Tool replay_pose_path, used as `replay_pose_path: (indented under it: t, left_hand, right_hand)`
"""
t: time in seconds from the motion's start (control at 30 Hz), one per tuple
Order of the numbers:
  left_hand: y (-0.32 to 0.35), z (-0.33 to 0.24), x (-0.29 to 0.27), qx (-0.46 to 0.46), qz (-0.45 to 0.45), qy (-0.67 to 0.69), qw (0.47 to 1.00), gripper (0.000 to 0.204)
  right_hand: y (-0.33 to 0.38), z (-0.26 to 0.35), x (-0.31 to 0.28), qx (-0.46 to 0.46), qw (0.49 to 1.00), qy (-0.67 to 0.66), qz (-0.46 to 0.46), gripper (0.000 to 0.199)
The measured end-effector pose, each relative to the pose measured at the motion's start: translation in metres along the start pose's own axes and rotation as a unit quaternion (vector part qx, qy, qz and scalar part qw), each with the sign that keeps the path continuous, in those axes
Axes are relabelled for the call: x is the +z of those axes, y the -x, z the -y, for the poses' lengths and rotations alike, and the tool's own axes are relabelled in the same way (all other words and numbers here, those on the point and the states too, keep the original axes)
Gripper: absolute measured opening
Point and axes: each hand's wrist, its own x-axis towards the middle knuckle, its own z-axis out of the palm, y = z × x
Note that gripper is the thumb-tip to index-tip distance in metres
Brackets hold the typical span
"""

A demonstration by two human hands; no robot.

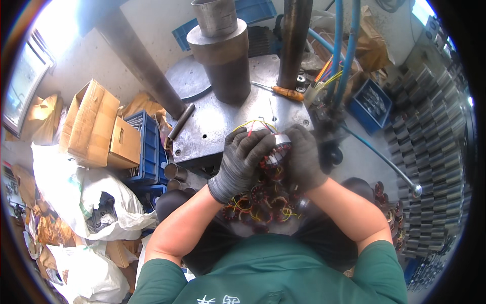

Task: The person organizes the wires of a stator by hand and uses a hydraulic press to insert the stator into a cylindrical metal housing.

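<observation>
Both my hands wear dark gloves and meet just off the near edge of a metal press plate. Between them is a motor stator with a silver rim and dark red windings. My left hand closes round its left side, near the yellow and red lead wires. Pressed against the right side is my right hand, its fingers partly hidden and slightly blurred. Below, between my knees, lies a pile of wound stators with loose coloured wires.
A thick steel cylinder stands on the plate beside an orange-handled screwdriver and a short metal bar. A ball-ended lever juts out at right, before stacked metal rings. Blue crates and cardboard boxes stand left.
</observation>
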Motion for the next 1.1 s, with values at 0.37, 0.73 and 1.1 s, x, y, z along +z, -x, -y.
replay_pose_path:
  t: [0.37, 0.73, 1.1]
  left_hand:
    - [-0.014, -0.004, -0.008, -0.098, -0.044, 0.027, 0.994, 0.102]
    - [-0.018, -0.016, -0.017, -0.301, -0.050, 0.173, 0.936, 0.039]
    - [-0.015, -0.004, 0.000, -0.301, -0.014, 0.459, 0.835, 0.034]
  right_hand:
    - [0.014, 0.024, 0.012, 0.017, 0.987, 0.066, 0.148, 0.072]
    - [-0.002, 0.024, -0.004, 0.067, 0.984, -0.068, 0.150, 0.065]
    - [0.004, 0.022, -0.004, 0.102, 0.976, 0.060, 0.182, 0.060]
